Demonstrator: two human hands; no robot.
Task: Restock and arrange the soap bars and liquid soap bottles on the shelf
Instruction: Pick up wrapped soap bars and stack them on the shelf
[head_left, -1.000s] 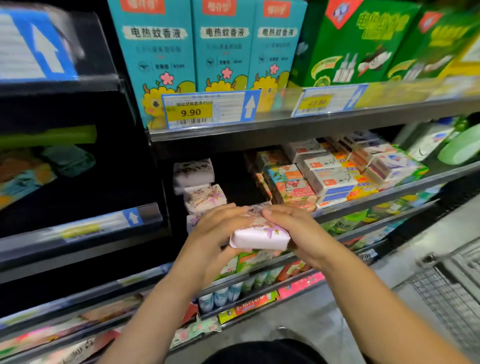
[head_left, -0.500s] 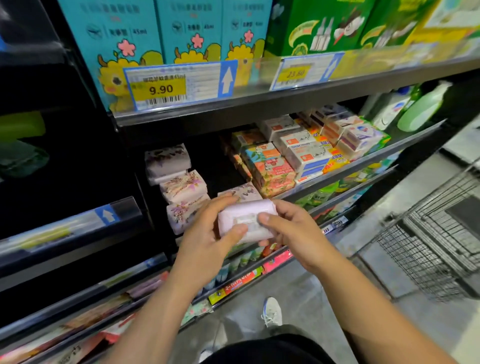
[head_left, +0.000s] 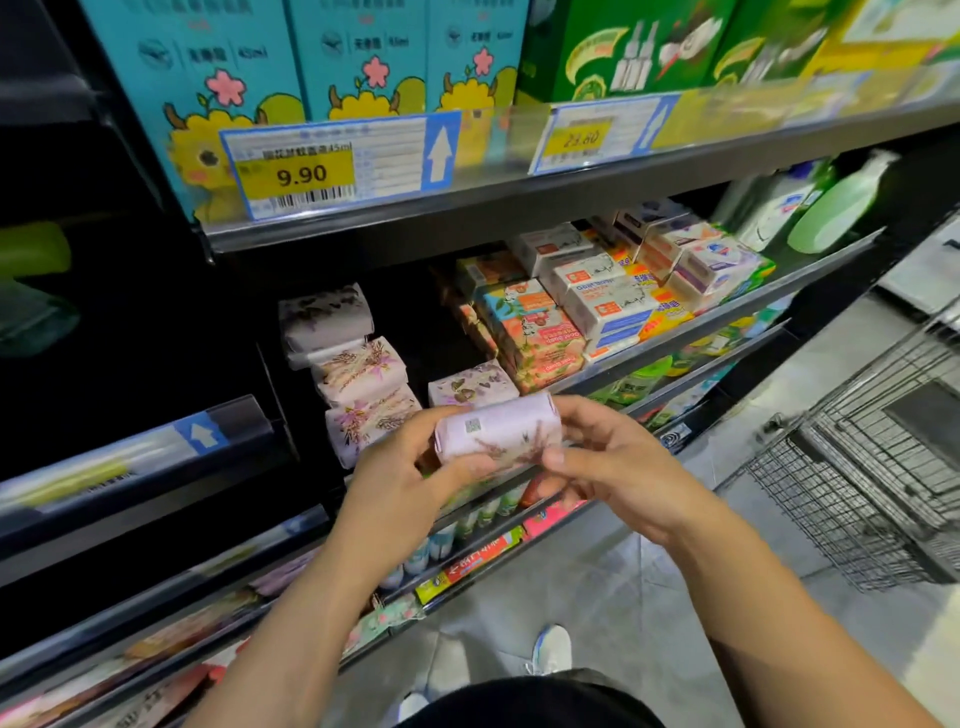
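Both hands hold one wrapped soap bar (head_left: 498, 434) in front of the middle shelf (head_left: 727, 306), level with its front edge. The left hand (head_left: 400, 488) grips the bar's left end, thumb along the lower front and fingers curled over the top. The right hand (head_left: 618, 467) pinches the right end, thumb on the front edge and fingers wrapped behind. The bar lies lengthwise between them, its pale lilac wrapper showing a small square code and a printed flower sprig; no words on it can be read.

Just behind it a matching bar (head_left: 470, 384) lies flat on the shelf. To the left stands a stack of wrapped bars (head_left: 358, 374) in the same floral paper. Further right are boxed soaps (head_left: 602, 301), some orange-and-teal with upside-down lettering that seems to read "Goat Soap". Liquid soap bottles (head_left: 831, 208), white and green, stand at the far right, their labels blurred.

On the shelf above, a price tag (head_left: 332, 166) reads 9.90 and 45ml below teal boxes (head_left: 358, 52) also marked 45ml. A second tag (head_left: 587, 137) is too blurred to read surely.
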